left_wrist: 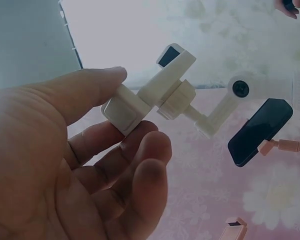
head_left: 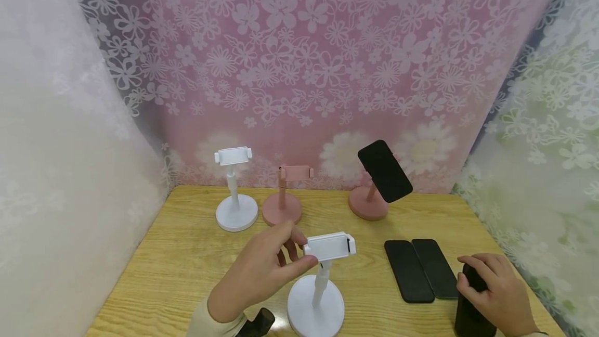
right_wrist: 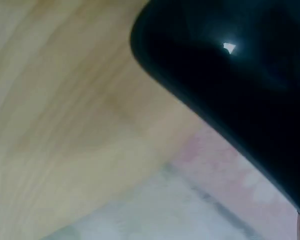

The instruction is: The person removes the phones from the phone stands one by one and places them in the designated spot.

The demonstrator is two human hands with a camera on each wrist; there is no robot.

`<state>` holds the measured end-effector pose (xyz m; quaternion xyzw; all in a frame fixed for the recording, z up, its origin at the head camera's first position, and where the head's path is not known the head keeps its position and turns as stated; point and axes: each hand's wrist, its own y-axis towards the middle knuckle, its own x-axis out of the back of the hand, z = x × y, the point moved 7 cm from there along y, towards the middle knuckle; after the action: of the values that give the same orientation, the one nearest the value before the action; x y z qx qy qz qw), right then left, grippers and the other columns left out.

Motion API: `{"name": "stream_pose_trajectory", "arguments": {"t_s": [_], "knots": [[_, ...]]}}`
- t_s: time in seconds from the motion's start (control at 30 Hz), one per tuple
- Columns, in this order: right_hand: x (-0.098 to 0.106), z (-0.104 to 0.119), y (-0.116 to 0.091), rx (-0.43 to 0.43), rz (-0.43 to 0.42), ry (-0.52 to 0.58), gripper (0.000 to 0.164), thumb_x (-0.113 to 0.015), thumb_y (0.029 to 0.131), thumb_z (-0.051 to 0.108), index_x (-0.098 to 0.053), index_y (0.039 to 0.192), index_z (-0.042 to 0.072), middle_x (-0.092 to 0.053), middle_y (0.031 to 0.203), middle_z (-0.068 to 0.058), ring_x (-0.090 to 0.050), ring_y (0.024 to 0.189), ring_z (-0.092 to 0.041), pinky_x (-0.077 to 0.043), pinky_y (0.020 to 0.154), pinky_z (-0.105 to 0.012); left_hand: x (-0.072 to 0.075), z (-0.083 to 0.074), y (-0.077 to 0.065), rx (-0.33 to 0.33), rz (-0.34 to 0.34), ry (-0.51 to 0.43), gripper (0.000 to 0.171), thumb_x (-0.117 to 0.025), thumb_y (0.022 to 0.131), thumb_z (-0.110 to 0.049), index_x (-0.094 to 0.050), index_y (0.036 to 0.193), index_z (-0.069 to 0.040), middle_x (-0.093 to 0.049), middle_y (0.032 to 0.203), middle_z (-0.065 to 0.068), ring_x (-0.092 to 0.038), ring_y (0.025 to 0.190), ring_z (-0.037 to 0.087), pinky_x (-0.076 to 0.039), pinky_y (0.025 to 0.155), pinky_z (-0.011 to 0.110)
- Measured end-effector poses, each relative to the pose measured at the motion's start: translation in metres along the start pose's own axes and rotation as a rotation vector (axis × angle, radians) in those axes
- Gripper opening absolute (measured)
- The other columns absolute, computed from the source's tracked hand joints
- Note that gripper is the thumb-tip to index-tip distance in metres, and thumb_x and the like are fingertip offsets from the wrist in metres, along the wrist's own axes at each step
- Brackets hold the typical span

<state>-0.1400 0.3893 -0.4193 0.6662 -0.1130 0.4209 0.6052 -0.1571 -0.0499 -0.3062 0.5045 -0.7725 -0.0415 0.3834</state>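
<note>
In the head view my left hand [head_left: 265,269] pinches the left end of the clamp on a white phone stand [head_left: 323,295], thumb below and fingers curled behind. The left wrist view shows the thumb and fingers on one end of the white clamp [left_wrist: 165,80]. Over at the right, my right hand [head_left: 497,290] grips a black phone [head_left: 470,310] by its sides. That phone's dark glossy face [right_wrist: 230,90] fills the upper right of the right wrist view, above the wooden surface. Two more black phones [head_left: 409,272] lie side by side just left of it.
Along the table's [head_left: 187,254] back edge stand another white phone stand [head_left: 236,213], a pink stand [head_left: 282,208] with a bare clamp, and a second pink stand [head_left: 368,204] bearing a tilted black phone [head_left: 385,171]. Floral curtains [head_left: 281,66] hang behind and at both sides.
</note>
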Motion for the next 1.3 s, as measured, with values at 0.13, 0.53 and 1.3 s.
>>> {"name": "stream_pose_trajectory", "arguments": {"t_s": [0.13, 0.53, 1.3], "knots": [[-0.01, -0.026, -0.007, -0.035, 0.027, -0.034, 0.028, -0.068, 0.075, 0.022, -0.07, 0.1, 0.008, -0.06, 0.088, -0.006, -0.05, 0.079, -0.025, -0.037, 0.068, -0.033, -0.001, 0.001, 0.001, -0.007, 0.001, -0.005, 0.024, -0.067, 0.087, -0.041, -0.054, 0.098, -0.024, -0.058, 0.081, -0.015, -0.057, 0.07, -0.002, -0.049, 0.056, 0.019], [-0.066, -0.096, -0.013, -0.242, 0.383, -0.109, 0.035, -0.063, 0.089, 0.034, -0.062, 0.115, 0.009, -0.059, 0.1, -0.013, -0.052, 0.088, -0.035, -0.043, 0.062, -0.053, 0.0, 0.008, 0.001, 0.069, 0.019, -0.008, 0.024, -0.064, 0.088, -0.043, -0.054, 0.101, -0.025, -0.059, 0.08, -0.012, -0.057, 0.07, 0.001, -0.05, 0.057, 0.022], [-0.118, -0.114, -0.011, -0.086, 0.67, -0.273, 0.019, -0.046, 0.1, 0.023, -0.052, 0.086, 0.011, -0.051, 0.086, -0.005, -0.047, 0.082, -0.028, -0.043, 0.055, -0.039, -0.002, 0.006, 0.003, 0.054, 0.032, -0.001, 0.023, -0.062, 0.09, -0.041, -0.052, 0.101, -0.024, -0.058, 0.081, -0.015, -0.056, 0.071, -0.001, -0.048, 0.056, 0.018]]}}
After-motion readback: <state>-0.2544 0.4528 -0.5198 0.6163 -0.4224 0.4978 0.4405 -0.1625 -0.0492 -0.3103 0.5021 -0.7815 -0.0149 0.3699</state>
